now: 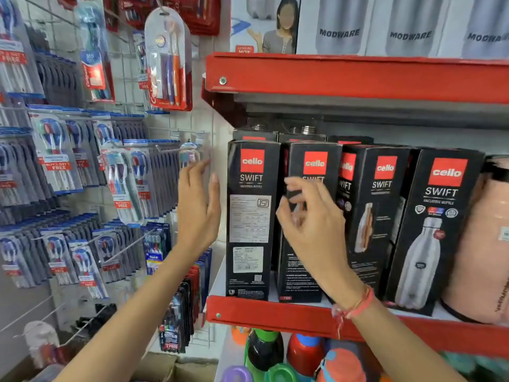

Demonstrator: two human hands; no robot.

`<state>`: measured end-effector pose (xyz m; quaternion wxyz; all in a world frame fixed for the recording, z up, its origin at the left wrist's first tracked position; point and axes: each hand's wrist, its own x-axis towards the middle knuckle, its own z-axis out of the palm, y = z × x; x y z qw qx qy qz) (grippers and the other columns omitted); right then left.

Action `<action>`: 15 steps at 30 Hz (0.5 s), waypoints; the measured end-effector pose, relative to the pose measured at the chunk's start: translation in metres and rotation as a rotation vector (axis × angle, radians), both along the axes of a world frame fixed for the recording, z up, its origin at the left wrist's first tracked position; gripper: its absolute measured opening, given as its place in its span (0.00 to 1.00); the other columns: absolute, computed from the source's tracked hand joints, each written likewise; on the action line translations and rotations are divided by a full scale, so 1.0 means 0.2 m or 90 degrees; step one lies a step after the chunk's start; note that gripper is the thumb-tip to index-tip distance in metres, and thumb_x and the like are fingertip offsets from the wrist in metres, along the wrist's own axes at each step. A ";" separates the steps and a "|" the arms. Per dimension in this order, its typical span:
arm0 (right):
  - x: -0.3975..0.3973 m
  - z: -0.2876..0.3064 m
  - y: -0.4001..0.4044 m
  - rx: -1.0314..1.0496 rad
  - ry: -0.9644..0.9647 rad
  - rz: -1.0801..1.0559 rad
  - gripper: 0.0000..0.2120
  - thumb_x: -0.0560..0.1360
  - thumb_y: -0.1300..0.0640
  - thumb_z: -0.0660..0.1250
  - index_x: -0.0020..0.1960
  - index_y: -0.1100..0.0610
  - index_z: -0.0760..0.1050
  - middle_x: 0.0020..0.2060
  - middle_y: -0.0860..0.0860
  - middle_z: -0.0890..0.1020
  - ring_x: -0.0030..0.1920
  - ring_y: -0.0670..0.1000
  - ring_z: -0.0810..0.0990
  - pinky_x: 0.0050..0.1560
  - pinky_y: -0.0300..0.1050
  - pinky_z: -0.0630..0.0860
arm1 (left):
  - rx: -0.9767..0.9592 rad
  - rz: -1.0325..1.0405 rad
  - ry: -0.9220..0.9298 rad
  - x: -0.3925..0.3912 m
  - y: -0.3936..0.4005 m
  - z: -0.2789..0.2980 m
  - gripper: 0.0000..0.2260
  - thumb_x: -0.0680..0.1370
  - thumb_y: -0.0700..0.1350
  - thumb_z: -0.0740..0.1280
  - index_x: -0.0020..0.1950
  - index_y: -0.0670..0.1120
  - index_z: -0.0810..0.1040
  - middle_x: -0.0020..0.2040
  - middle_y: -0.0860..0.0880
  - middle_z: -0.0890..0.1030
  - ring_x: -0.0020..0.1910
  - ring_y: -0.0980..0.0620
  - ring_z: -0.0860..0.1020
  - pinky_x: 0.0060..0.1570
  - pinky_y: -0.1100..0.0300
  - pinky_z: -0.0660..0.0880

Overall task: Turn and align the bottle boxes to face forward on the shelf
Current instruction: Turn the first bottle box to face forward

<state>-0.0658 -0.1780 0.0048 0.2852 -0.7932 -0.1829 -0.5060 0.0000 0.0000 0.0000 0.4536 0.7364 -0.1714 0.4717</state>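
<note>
Boxes: five tall black cardboard bottle boxes (314, 224) with a red "cello" square stand in a row at the front of the red metal shelf (275, 315); more boxes stand behind them.
Facing: the far-left box (252, 219) and the second box (305, 244) show a side with small print; the far-right box (435, 230) shows the steel bottle picture and stands a little turned.
Left hand (199, 210): open and flat, fingers together, just beside the left wall of the far-left box; it holds nothing.
Right hand (311, 227): fingers (296, 181) spread and half curled in front of the second box; I cannot tell if they touch it.
Handling: I judge that each box is stiff, smooth and rather heavy if a steel bottle is inside; tall and narrow, so it may tip.
Hold: best on the two side walls, near the middle.
Hidden: the right hand covers the middle of the second box; the third box (345, 175) shows only a strip; the back row shows only tops; the hands are blurred.
</note>
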 end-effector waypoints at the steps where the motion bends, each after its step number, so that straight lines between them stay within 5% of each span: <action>1: 0.00 -0.05 0.03 0.015 0.036 0.000 0.17 0.75 0.52 0.63 0.62 0.54 0.72 0.53 0.48 0.76 0.50 0.46 0.79 0.46 0.49 0.80 | -0.030 -0.043 0.053 0.03 0.02 -0.05 0.18 0.81 0.52 0.53 0.68 0.45 0.67 0.63 0.44 0.72 0.64 0.49 0.70 0.66 0.51 0.67; 3: 0.02 -0.15 0.09 0.016 0.096 -0.043 0.22 0.74 0.50 0.63 0.67 0.53 0.68 0.59 0.49 0.75 0.58 0.49 0.78 0.55 0.49 0.79 | -0.065 -0.143 0.176 0.07 0.03 -0.15 0.17 0.80 0.57 0.52 0.65 0.52 0.68 0.61 0.49 0.75 0.62 0.50 0.73 0.63 0.48 0.71; 5: 0.02 -0.28 0.16 -0.029 0.181 -0.081 0.33 0.73 0.47 0.63 0.74 0.54 0.57 0.68 0.51 0.70 0.64 0.52 0.75 0.60 0.48 0.76 | -0.067 -0.224 0.302 0.10 0.03 -0.25 0.10 0.81 0.58 0.52 0.58 0.60 0.68 0.54 0.59 0.76 0.57 0.58 0.76 0.58 0.56 0.75; 9: 0.03 -0.42 0.29 -0.054 0.350 -0.106 0.53 0.71 0.39 0.64 0.72 0.51 0.23 0.73 0.53 0.58 0.55 0.56 0.80 0.51 0.48 0.78 | -0.053 -0.389 0.414 0.12 0.02 -0.32 0.19 0.75 0.62 0.51 0.61 0.59 0.71 0.53 0.60 0.80 0.48 0.67 0.80 0.47 0.68 0.78; 15: 0.11 -0.36 0.35 -0.001 0.321 -0.131 0.58 0.68 0.35 0.65 0.70 0.52 0.20 0.65 0.56 0.65 0.50 0.58 0.80 0.46 0.46 0.78 | -0.074 -0.423 0.390 0.09 0.07 -0.23 0.09 0.75 0.58 0.59 0.54 0.67 0.73 0.49 0.65 0.84 0.50 0.67 0.80 0.41 0.69 0.78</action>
